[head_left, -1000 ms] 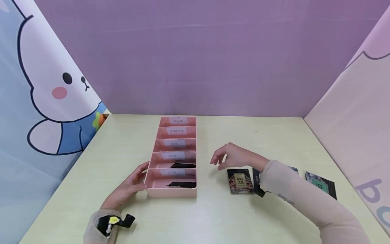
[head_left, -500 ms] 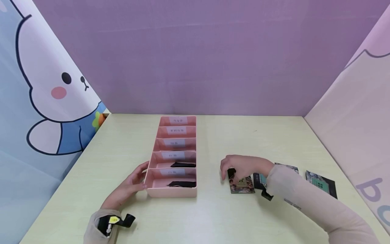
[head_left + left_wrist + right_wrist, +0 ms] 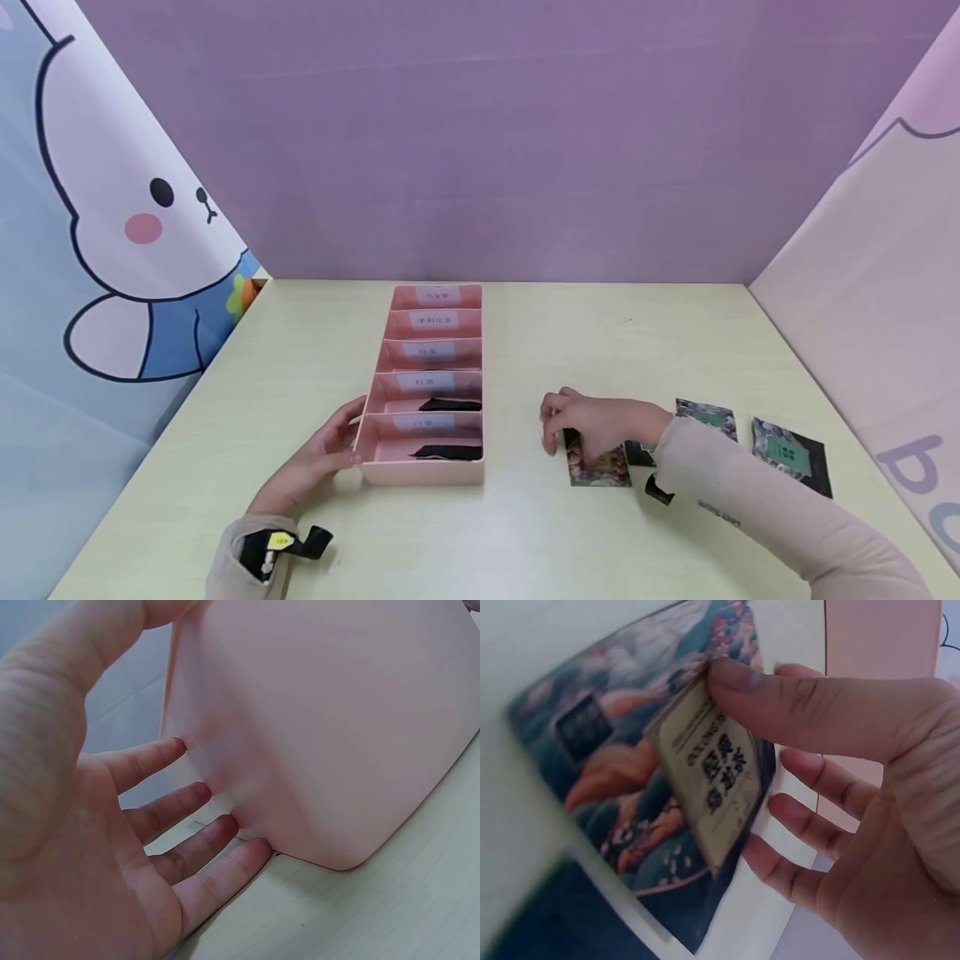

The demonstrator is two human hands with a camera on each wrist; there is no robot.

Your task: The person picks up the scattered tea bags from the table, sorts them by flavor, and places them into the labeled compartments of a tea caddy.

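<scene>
My right hand (image 3: pixel 592 423) pinches the edge of a dark, patterned tea packet (image 3: pixel 600 475) at the table's right. In the right wrist view the thumb lies on the packet's front (image 3: pixel 622 787), by a cream label reading "OOLONG"; the other fingers are at its edge, their tips partly hidden. A pink divided box (image 3: pixel 423 475) stands left of that hand, its compartments labelled. Black packets (image 3: pixel 447 452) lie in its two nearest compartments. My left hand (image 3: pixel 318 458) holds the box's near left corner, thumb at the rim and fingertips against the outer wall (image 3: pixel 337 735).
Further tea packets lie on the pale table (image 3: pixel 525 533) to the right: a green-labelled packet (image 3: pixel 791 457), another packet (image 3: pixel 708 417) behind my forearm, and one partly covered by the sleeve (image 3: pixel 720 475). A purple cloth wall (image 3: pixel 480 150) closes the back.
My right hand has come down onto the nearest packet and taken its edge. The packet has shifted slightly toward me. The left hand and the box stay in place.
</scene>
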